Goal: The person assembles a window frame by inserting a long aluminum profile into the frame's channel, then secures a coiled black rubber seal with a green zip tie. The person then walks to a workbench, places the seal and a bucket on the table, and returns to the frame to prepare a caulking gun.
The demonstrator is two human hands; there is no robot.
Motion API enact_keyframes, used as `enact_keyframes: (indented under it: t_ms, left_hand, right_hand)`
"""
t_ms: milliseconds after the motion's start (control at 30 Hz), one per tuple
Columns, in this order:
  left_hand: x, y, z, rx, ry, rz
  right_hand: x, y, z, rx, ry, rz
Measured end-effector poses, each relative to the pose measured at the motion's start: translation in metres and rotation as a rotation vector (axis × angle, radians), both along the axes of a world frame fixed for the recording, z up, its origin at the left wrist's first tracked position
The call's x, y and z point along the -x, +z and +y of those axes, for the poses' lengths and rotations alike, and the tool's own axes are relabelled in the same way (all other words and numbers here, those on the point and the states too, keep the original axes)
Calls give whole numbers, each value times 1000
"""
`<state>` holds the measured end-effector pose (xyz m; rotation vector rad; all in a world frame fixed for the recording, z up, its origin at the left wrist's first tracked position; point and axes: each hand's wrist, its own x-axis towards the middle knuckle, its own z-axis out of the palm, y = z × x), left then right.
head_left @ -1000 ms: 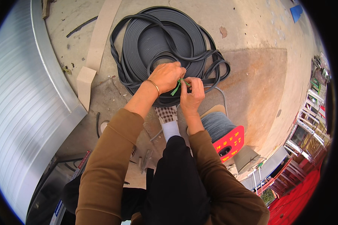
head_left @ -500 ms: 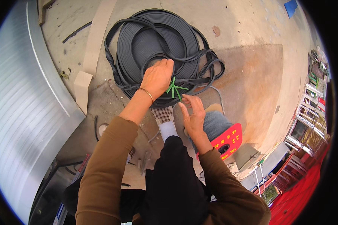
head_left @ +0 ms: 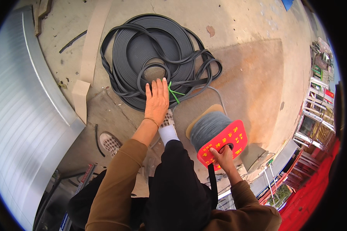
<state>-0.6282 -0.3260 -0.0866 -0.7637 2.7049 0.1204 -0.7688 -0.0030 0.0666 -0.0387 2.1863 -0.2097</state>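
Note:
A big flat coil of dark grey rubber strip (head_left: 186, 61) lies on the ground, with loose loops over its top and right side. My left hand (head_left: 157, 101) rests on its near edge, fingers stretched out flat and holding nothing. Beside those fingertips a green tie (head_left: 173, 92) is knotted round the strip, its ends sticking out. To the right stands a spool (head_left: 208, 131) wound with grey cord or strip, with a red end disc. My right hand (head_left: 224, 157) grips that disc at its centre hole, thumb on the red face; its fingertips are partly hidden in the hole.
A ribbed metal sheet (head_left: 31, 115) fills the left side. Cardboard strips (head_left: 91, 46) and a short black offcut (head_left: 96, 142) lie on the concrete. My shod feet (head_left: 110, 143) stand near the coil. White metal frames (head_left: 312, 111) and red sheeting (head_left: 312, 192) are at right.
My left hand has gone from closed at the coil's tied part to flat on its near edge. My right hand has left the green tie and moved down to the spool, which has tilted.

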Motion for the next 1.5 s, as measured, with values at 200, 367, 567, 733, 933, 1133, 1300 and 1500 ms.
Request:
enact_keyframes:
  t_ms: [200, 367, 567, 733, 933, 1133, 1300, 1500]
  left_hand:
    - [17, 11, -64, -564, 224, 108]
    - [43, -10, -82, -671, 152, 27]
    - [54, -25, -87, -692, 254, 10]
    - [72, -8, -102, -782, 296, -216]
    - [79, 2, -109, -841, 239, -387]
    - [57, 35, -125, -888, 179, -532]
    - [20, 145, -162, -738, 172, -401]
    - [-30, 304, -204, -792, 198, -549]
  right_hand:
    - [6, -1, -9, -9, -53, -118]
    - [11, -1, -14, -64, -139, -168]
    - [9, -13, -5, -100, -145, -65]
    - [11, -21, 3, -123, -41, -10]
    - [13, -18, 10, -176, -64, -89]
    - [13, -23, 16, -219, 94, 3]
    - [9, -12, 10, -184, 149, 74]
    - [21, -9, 18, -210, 139, -138]
